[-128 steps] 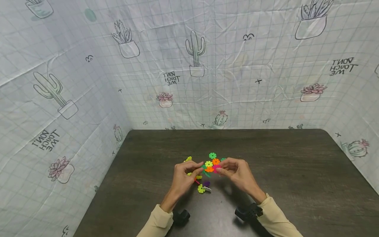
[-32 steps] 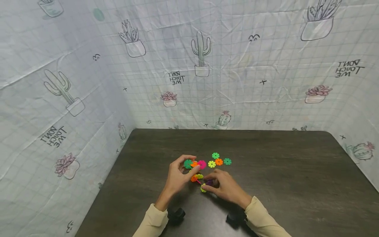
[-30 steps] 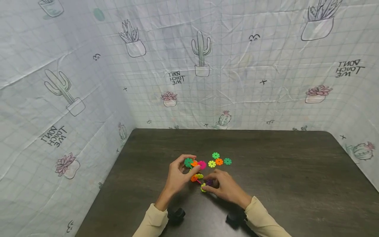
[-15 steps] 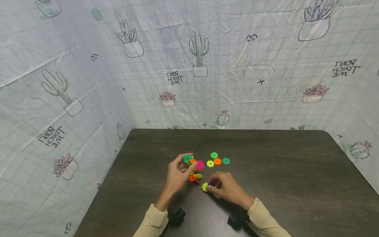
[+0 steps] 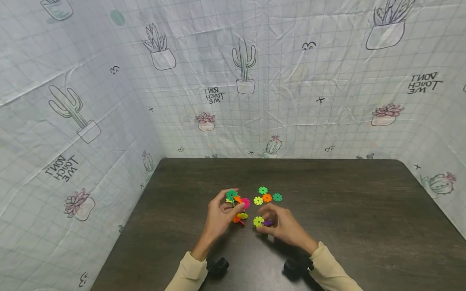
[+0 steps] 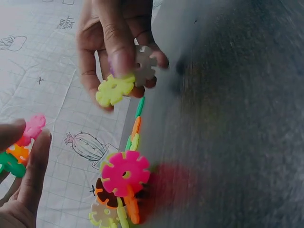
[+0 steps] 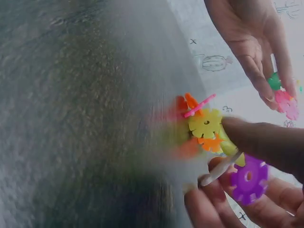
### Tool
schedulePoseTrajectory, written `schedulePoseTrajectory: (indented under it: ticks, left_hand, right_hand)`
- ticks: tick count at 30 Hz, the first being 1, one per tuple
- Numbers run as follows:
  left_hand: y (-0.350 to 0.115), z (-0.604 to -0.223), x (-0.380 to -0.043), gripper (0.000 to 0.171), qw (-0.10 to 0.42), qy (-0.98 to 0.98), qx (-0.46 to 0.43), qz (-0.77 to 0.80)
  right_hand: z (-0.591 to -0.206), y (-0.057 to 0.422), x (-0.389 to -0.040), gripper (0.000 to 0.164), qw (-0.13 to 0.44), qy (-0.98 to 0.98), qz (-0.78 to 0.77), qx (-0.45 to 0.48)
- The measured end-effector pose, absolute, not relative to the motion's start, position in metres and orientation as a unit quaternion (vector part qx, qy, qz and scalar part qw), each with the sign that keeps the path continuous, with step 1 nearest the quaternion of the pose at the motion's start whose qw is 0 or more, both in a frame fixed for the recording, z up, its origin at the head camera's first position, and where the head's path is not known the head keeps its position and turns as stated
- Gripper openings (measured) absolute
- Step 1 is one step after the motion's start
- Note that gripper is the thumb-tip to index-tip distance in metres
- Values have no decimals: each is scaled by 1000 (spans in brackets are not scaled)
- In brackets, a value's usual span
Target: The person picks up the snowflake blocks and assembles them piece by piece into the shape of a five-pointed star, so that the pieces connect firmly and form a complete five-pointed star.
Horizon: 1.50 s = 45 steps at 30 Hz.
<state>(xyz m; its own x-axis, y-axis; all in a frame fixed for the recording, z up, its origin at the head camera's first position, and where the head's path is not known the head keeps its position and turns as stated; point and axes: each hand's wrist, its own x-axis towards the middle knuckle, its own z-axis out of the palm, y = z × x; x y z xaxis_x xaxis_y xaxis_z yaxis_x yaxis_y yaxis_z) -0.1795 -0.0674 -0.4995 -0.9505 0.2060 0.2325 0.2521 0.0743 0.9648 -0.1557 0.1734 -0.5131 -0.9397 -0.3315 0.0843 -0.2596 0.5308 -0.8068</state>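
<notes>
The left hand (image 5: 217, 217) clamps its grip on a green-orange-pink disc cluster (image 5: 231, 195) above the worktop (image 5: 338, 194); at its 4 o'clock, the right hand (image 5: 285, 224) pinches a yellow-white-purple disc set (image 5: 258, 222). Joining pieces seems in hand; next likely calls for edge-to-edge alignment.

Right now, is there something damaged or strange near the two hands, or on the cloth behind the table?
Only the cloth looks odd: its printed words read backwards, like in a mirror. I see no damage on the plastic discs that the left hand and right hand hold, though parts of them are hidden.
</notes>
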Motion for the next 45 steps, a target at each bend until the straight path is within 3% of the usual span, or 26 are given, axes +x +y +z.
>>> schedulePoseTrajectory:
  ticks: [12, 19, 29, 45]
  left_hand:
    - [-63, -499, -176, 46, 8, -723, -144, -676]
    - [-59, -501, -175, 38, 10, -726, -147, -671]
    - [-50, -501, -167, 42, -4, -717, -167, -676]
    - [-44, -504, -159, 32, 15, -701, -182, -689]
  right_hand:
    - [-503, 181, -158, 33, 2, 851, -516, -101]
    - [-500, 181, -160, 32, 15, 769, -627, -120]
    - [-499, 179, -161, 32, 16, 726, -680, -101]
    - [-498, 176, -157, 29, 20, 731, -677, -82]
